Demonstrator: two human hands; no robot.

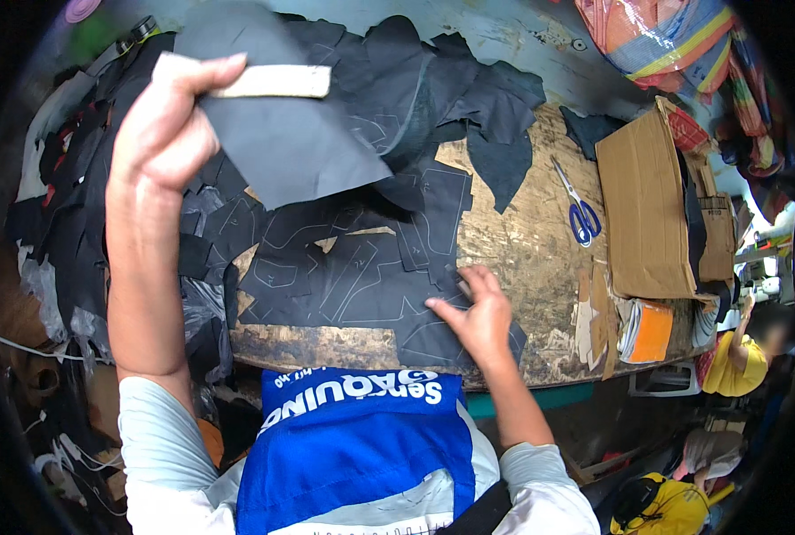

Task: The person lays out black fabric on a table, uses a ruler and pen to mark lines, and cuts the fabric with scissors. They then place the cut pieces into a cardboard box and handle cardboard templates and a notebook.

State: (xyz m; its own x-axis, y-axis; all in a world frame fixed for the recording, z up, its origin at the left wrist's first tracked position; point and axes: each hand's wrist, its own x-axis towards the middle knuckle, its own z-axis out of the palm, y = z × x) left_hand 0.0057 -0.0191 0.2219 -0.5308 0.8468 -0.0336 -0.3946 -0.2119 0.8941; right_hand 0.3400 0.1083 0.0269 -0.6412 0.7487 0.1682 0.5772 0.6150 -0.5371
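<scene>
My left hand (170,125) is raised at the upper left, thumb and fingers closed on a dark leather piece (295,156). A short, pale flat strip (277,81) lies across that piece, its end under my thumb. My right hand (484,318) rests with thumb and fingers apart on a dark marked piece (433,334) near the table's front edge. Around it lie several overlapping dark pieces (348,276) with pale drawn outlines. Part of the pile behind is hidden by the raised piece.
Blue-handled scissors (583,218) lie on the worn wooden table (522,259). A cardboard box (644,209) stands to the right, with an orange-faced bundle (647,333) nearby. Dark leather (451,80) is heaped at the back. People in yellow (738,367) are at far right.
</scene>
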